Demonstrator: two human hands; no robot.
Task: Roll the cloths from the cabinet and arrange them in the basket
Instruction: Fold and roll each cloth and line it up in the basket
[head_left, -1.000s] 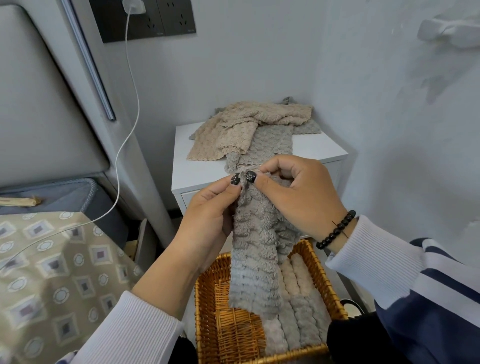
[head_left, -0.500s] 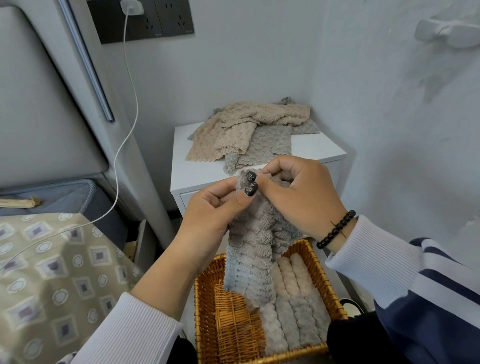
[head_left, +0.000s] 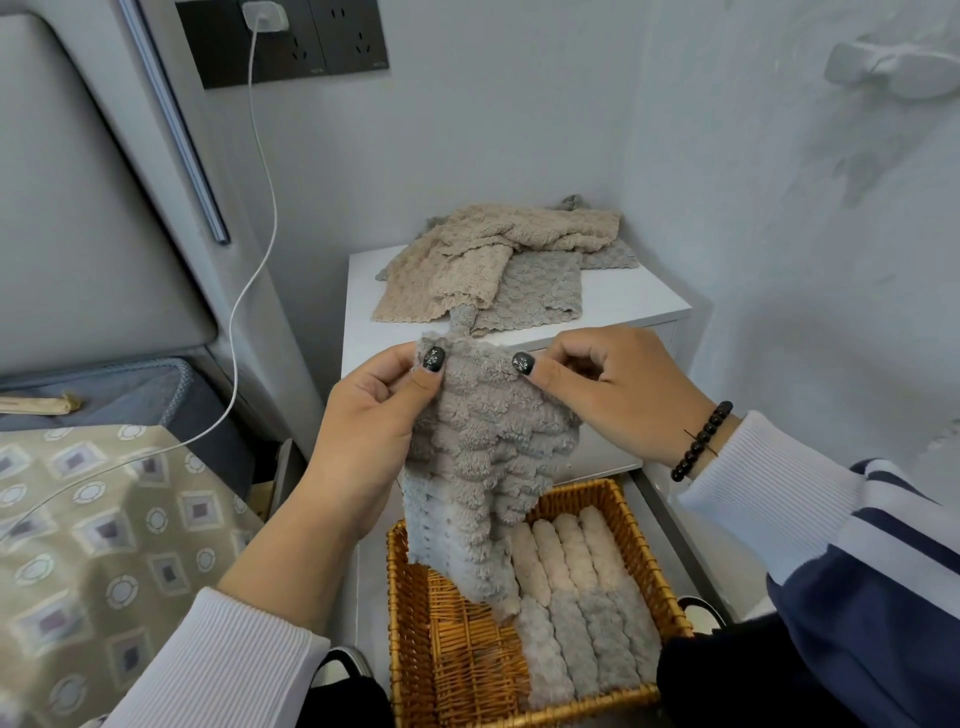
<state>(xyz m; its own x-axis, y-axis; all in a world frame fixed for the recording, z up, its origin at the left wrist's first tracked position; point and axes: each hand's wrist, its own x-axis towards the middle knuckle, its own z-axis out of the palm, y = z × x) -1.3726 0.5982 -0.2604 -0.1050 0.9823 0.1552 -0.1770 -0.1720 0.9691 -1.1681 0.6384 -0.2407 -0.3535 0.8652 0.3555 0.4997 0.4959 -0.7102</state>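
Stood against the far wall: white cabinet, unrolled cloths heaped at its back edge. Below — wicker basket, rolls along its right side. Held above: grey cloth, top corners pinched by left hand and right hand. Best squared and taut before rolling — edges aligned.

grey fluffy cloth hangs unrolled above wicker basket.

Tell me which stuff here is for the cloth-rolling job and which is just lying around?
For the job:
grey cloth, pinched by the left hand and right hand
wicker basket with rolled cloths
cloth pile on the white cabinet

Just lying about:
charger cable
patterned bedding
wall sockets
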